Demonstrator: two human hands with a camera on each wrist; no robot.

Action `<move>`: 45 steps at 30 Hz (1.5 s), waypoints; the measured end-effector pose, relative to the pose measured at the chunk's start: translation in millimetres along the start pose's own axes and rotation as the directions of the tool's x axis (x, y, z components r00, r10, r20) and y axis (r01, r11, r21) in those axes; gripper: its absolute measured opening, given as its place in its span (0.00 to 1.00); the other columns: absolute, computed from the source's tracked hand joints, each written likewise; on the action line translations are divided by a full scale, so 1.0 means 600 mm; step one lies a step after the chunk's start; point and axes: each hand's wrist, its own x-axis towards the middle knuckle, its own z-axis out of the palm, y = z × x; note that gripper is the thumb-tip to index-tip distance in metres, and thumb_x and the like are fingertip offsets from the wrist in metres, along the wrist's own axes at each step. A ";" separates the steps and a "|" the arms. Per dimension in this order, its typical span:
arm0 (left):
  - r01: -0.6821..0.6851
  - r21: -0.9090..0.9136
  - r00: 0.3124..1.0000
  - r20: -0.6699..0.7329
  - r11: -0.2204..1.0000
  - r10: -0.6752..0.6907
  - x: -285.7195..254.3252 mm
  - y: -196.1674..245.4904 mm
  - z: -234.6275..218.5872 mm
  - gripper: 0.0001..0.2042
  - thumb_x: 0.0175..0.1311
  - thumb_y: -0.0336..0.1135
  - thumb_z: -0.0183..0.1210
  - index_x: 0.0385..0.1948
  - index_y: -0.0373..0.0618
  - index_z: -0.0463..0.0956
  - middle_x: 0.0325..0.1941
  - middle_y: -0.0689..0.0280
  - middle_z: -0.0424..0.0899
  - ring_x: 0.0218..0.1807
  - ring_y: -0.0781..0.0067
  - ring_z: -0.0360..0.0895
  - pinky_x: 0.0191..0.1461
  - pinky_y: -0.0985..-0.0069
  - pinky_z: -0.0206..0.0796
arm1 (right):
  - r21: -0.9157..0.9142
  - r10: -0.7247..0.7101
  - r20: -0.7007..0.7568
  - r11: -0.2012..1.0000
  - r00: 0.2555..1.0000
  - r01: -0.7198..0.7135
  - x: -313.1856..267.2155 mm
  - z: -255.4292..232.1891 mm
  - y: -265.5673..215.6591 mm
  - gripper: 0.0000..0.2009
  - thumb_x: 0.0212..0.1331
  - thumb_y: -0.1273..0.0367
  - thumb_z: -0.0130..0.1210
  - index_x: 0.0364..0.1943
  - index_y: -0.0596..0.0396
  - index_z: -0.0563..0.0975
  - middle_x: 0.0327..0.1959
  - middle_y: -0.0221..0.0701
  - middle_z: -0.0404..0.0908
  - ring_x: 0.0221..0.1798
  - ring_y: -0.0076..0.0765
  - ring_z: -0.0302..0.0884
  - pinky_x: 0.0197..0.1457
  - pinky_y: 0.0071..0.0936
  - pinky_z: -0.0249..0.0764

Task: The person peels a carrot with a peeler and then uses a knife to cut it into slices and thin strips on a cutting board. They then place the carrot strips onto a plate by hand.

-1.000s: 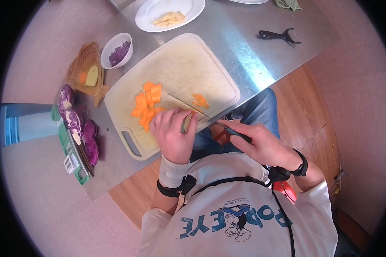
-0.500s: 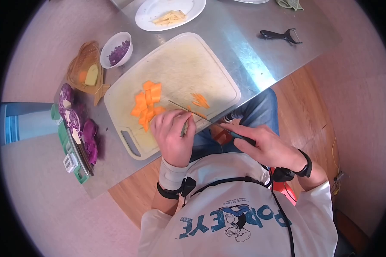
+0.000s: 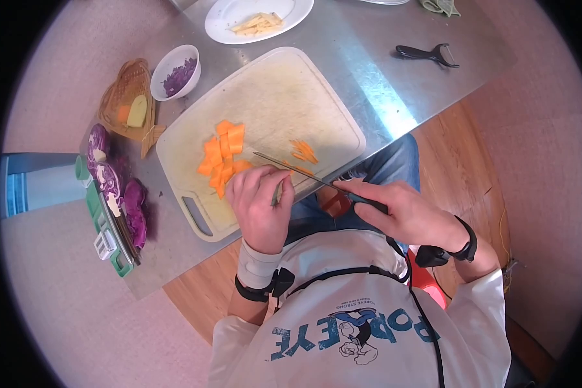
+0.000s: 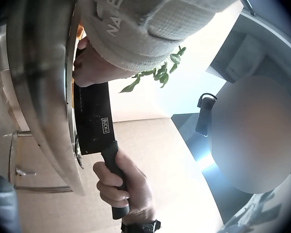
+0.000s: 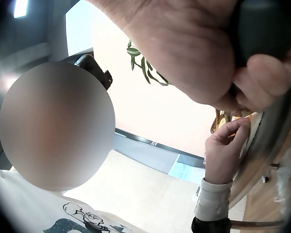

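Note:
My right hand [image 3: 404, 216] grips the dark handle of a cleaver [image 4: 93, 116], its broad black blade standing over the near edge of the cutting board [image 3: 271, 84]. My left hand [image 3: 260, 204] is at the board's near edge with fingers curled, fingertips right beside the blade. They hold down a bit of carrot, mostly hidden under the fingers. Just beyond the blade lie thin carrot strips [image 3: 304, 151]. A pile of flat carrot slices [image 3: 223, 152] sits on the board left of the blade, partly behind the left hand.
Beyond the board are a plate [image 3: 223, 29] of pale strips and a bowl [image 3: 163, 58] of shredded purple cabbage. A wicker basket [image 3: 119, 87], cut purple cabbage [image 3: 136, 204] and a green slicer [image 3: 100, 213] lie at left. A black peeler [image 3: 420, 53] lies at far right.
My right hand has drawn slightly back to the right with the cleaver, and the blade's angle has shifted a little. My left hand stays nearly in place.

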 end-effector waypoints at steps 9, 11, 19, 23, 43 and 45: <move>-0.006 0.010 1.000 0.022 1.000 0.006 0.002 -0.004 -0.002 0.09 0.55 0.26 0.72 0.37 0.48 0.86 0.42 0.68 0.85 0.48 0.59 0.79 0.60 0.63 0.64 | -0.013 0.140 0.032 0.990 0.990 -0.140 0.004 -0.019 -0.033 0.23 0.72 0.72 0.57 0.70 0.59 0.75 0.33 0.51 0.86 0.33 0.53 0.86 0.40 0.40 0.78; -0.013 0.024 1.000 0.027 1.000 0.012 0.010 -0.003 0.001 0.08 0.56 0.26 0.72 0.37 0.48 0.86 0.41 0.68 0.85 0.48 0.60 0.79 0.60 0.63 0.64 | -0.017 0.157 0.054 0.988 0.986 -0.157 0.000 -0.021 -0.031 0.23 0.73 0.71 0.56 0.71 0.59 0.74 0.35 0.50 0.87 0.35 0.51 0.88 0.42 0.39 0.80; -0.093 0.030 0.995 -0.041 0.995 0.094 0.042 -0.001 0.010 0.06 0.61 0.28 0.71 0.38 0.47 0.86 0.38 0.67 0.87 0.46 0.62 0.80 0.58 0.64 0.65 | 0.054 0.068 -0.101 0.997 0.993 -0.063 -0.024 -0.008 -0.017 0.23 0.74 0.71 0.53 0.72 0.60 0.73 0.38 0.42 0.89 0.41 0.49 0.90 0.49 0.38 0.83; -0.022 -0.041 1.000 -0.005 0.999 0.022 0.017 0.005 -0.005 0.07 0.61 0.28 0.71 0.40 0.47 0.86 0.39 0.67 0.87 0.47 0.61 0.80 0.59 0.64 0.65 | -0.185 -0.059 -0.190 0.982 0.980 0.023 -0.029 0.026 0.009 0.25 0.72 0.70 0.57 0.72 0.56 0.73 0.32 0.40 0.85 0.34 0.51 0.87 0.41 0.43 0.82; -0.281 0.079 0.941 0.216 0.956 0.259 0.084 0.027 -0.009 0.07 0.64 0.34 0.63 0.36 0.43 0.86 0.47 0.64 0.89 0.60 0.55 0.79 0.84 0.33 0.38 | -0.648 -0.272 -0.201 0.757 0.941 0.081 -0.035 0.056 0.022 0.27 0.64 0.68 0.63 0.69 0.50 0.78 0.26 0.32 0.72 0.22 0.37 0.79 0.25 0.36 0.75; -0.276 0.083 0.939 0.237 0.958 0.250 0.091 0.022 -0.006 0.07 0.65 0.34 0.63 0.36 0.42 0.86 0.47 0.64 0.89 0.60 0.55 0.79 0.83 0.33 0.38 | -0.646 -0.265 -0.203 0.759 0.943 0.074 -0.036 0.055 0.020 0.27 0.64 0.68 0.63 0.69 0.51 0.77 0.26 0.33 0.72 0.22 0.37 0.79 0.25 0.36 0.75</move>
